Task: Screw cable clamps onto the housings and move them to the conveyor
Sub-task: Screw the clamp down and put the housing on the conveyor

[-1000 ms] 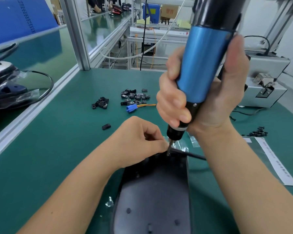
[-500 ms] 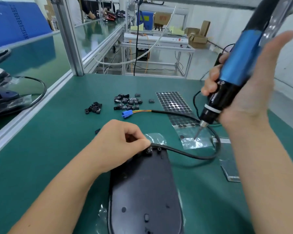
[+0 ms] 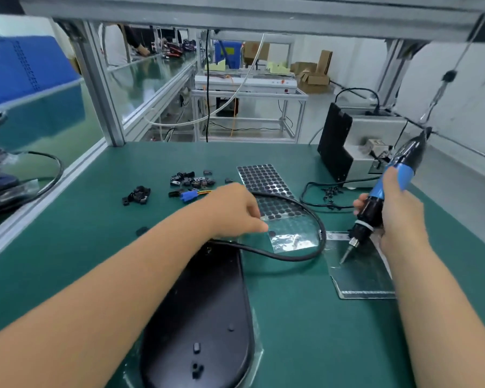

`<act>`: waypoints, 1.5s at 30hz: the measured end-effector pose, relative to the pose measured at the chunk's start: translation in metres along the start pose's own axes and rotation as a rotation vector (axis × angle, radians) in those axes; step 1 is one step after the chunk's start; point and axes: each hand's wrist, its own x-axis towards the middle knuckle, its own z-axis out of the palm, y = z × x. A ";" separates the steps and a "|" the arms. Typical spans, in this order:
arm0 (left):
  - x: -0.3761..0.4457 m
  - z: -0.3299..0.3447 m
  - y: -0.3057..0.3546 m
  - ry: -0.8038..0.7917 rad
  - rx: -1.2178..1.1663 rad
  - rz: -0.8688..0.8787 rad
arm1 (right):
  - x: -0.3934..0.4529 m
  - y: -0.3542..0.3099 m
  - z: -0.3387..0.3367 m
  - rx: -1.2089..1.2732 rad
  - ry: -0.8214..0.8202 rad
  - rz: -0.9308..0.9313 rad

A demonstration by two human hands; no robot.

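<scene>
Right hand [image 3: 398, 214] grips the blue electric screwdriver [image 3: 387, 191], tip down over a clear bag [image 3: 359, 273]; left hand [image 3: 235, 211], fingers loosely curled and holding nothing, hovers past the black housing [image 3: 205, 312] on the green bench [image 3: 67, 247]. Loose cable clamps [image 3: 192, 180] and a dotted sheet [image 3: 266, 183] lie beyond; the housing's cable [image 3: 305, 256] loops between.

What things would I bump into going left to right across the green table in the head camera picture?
Small pile of black clamps → blue connector → left hand → clear plastic bag → electric screwdriver, gripped by the right hand.
</scene>
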 end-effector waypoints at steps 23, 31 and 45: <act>0.057 0.039 0.016 -0.272 -0.895 -0.538 | -0.045 0.029 0.045 -1.119 -0.704 -0.607; 0.060 0.047 0.030 -0.124 -1.126 -0.513 | -0.037 0.035 0.041 -1.079 -0.522 -0.635; 0.032 0.029 0.021 0.019 -1.065 -0.292 | -0.041 0.035 0.040 -0.913 -0.474 -0.722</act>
